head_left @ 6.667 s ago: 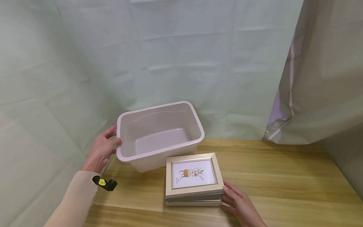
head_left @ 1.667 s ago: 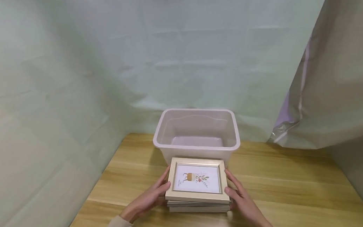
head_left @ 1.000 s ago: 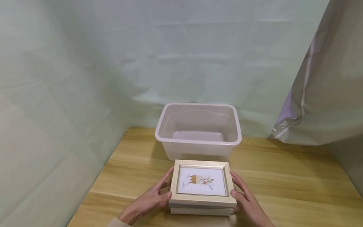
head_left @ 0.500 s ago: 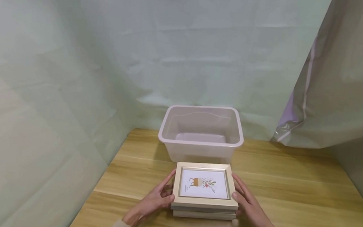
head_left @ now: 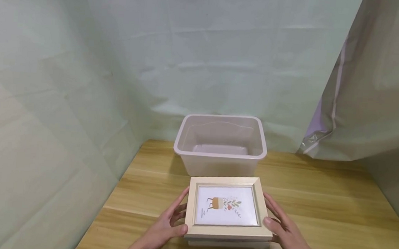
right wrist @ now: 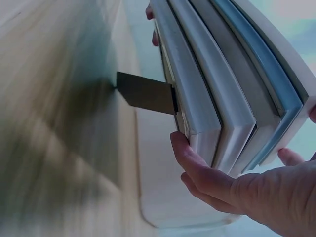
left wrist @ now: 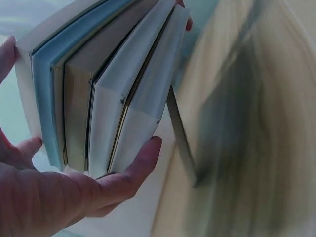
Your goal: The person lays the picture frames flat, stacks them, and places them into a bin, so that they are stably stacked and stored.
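Note:
A stack of several picture frames (head_left: 228, 232) is held level between my two hands in the head view. The top one has a pale wooden border and a flower-vase print (head_left: 226, 205). My left hand (head_left: 164, 226) grips the left side, thumb near the top edge and fingers under the bottom. On the right side my right hand (head_left: 287, 233) grips likewise. The wrist views show white, brown and blue frame edges (right wrist: 232, 89), raised off the table. A dark stand leg (right wrist: 148, 92) hangs from the lowest frame; whether its tip touches the table I cannot tell.
Right behind the stack stands a light grey plastic bin (head_left: 219, 166) with nothing inside, on the wooden table (head_left: 319, 194). Pale sheeting (head_left: 224, 64) hangs behind and on the left; a grey curtain (head_left: 378, 94) hangs at the right.
Earlier my left hand was on the bin's rim; the bin has since moved right and squared up. Both hands then took the stack's sides, and it has now risen off the table.

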Demonstrator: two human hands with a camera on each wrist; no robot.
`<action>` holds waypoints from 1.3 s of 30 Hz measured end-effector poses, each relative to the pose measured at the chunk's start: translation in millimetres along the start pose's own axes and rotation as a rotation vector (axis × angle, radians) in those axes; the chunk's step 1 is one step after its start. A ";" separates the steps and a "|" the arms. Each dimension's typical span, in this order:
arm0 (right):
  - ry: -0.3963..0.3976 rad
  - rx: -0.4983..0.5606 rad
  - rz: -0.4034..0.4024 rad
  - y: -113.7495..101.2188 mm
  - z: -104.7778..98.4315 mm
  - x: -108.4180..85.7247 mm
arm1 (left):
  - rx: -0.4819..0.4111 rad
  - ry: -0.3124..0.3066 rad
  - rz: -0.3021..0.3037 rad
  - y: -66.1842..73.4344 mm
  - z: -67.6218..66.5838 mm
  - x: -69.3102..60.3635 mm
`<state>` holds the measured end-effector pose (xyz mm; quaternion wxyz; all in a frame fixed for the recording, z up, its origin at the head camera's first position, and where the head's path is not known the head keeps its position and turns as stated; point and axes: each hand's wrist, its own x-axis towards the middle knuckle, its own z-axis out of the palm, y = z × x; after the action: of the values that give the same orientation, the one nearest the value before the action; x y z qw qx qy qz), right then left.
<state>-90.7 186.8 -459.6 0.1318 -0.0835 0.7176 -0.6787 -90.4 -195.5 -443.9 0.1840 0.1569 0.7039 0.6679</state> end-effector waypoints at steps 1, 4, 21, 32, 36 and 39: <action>-0.005 0.001 -0.016 -2.5 -0.5 -0.7 | 0.002 0.000 0.019 4.4 0.6 -0.7; -0.009 -0.009 -0.073 -13.7 -1.1 -2.3 | 0.014 0.000 0.073 21.5 0.7 -2.2; -0.135 -0.008 -0.225 -152.7 -35.1 70.0 | 0.086 0.005 0.072 158.5 -48.6 51.4; -0.179 0.046 -0.111 -177.8 -40.5 108.7 | 0.004 0.003 0.014 179.4 -70.2 89.0; -0.156 0.051 -0.136 -184.0 -40.7 103.4 | 0.004 -0.010 0.029 187.9 -68.4 89.2; -0.122 0.037 -0.159 -193.4 -39.1 109.2 | 0.005 0.005 0.061 193.8 -72.8 96.2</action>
<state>-217.8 178.9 -273.5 0.1226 -0.1789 0.6867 -0.6938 -214.3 -203.5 -252.3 0.1614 0.1771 0.7007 0.6720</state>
